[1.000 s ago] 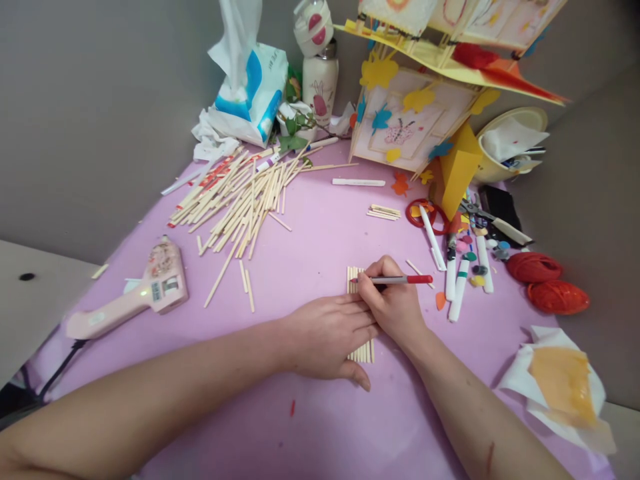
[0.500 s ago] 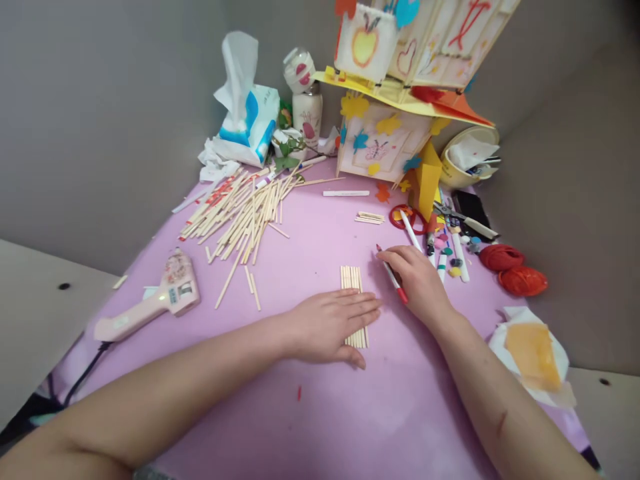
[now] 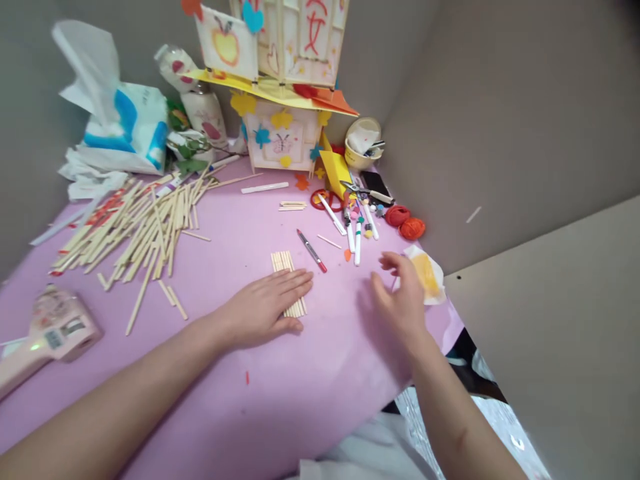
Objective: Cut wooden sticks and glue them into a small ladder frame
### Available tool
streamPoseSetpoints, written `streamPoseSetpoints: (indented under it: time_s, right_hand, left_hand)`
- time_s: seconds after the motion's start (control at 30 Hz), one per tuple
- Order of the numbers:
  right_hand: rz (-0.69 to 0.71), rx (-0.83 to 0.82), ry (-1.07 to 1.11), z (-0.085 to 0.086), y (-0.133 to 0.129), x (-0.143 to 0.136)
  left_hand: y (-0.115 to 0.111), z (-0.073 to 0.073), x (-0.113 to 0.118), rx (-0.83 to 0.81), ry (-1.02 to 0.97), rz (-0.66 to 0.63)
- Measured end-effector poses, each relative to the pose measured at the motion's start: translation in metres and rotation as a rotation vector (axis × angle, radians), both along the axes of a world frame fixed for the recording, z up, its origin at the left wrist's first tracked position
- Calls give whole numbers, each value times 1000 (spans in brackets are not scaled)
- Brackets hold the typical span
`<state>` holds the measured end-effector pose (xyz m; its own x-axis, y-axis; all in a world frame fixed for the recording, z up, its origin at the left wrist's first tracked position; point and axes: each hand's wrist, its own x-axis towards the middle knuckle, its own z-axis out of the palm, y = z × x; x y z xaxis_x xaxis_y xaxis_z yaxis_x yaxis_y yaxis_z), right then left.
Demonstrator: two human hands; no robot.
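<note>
My left hand lies flat, fingers stretched out, over a row of short wooden sticks. The sticks sit side by side; their middle is hidden under the palm. A red-capped pen rests on the purple tabletop just beyond my left fingertips. Off to the right, my right hand hovers with fingers curved apart and nothing visible in them. Behind it is a yellow-orange piece on white paper.
A pile of loose sticks and a pink glue gun occupy the left. A decorated paper house stands at the back. White markers, scissors and red yarn lie right. A small pale strip shows against the wall.
My right hand has let go of the pen, which now lies on the table, and has moved right. The left hand stays on the sticks. The view has swung right.
</note>
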<state>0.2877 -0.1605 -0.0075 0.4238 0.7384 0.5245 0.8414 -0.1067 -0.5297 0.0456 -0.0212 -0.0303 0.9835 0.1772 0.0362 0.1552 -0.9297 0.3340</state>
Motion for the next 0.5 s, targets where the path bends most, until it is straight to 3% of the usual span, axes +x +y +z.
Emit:
streamPoseSetpoints:
  time_s: [0.1,0.2,0.33,0.5]
  right_hand:
    - [-253,25,74,-1,-47,34]
    - [-437,9,231,-7,-76,69]
    - [-502,-81,490,-21,-90,92]
    - [-509,-72,526,-36,-92,90]
  left_hand:
    - [-1,2,1,3,-6,6]
    - [-3,2,2,4,-10,14]
    - [-4,5,2,26,11,18]
    - [-7,9,2,50,42,4]
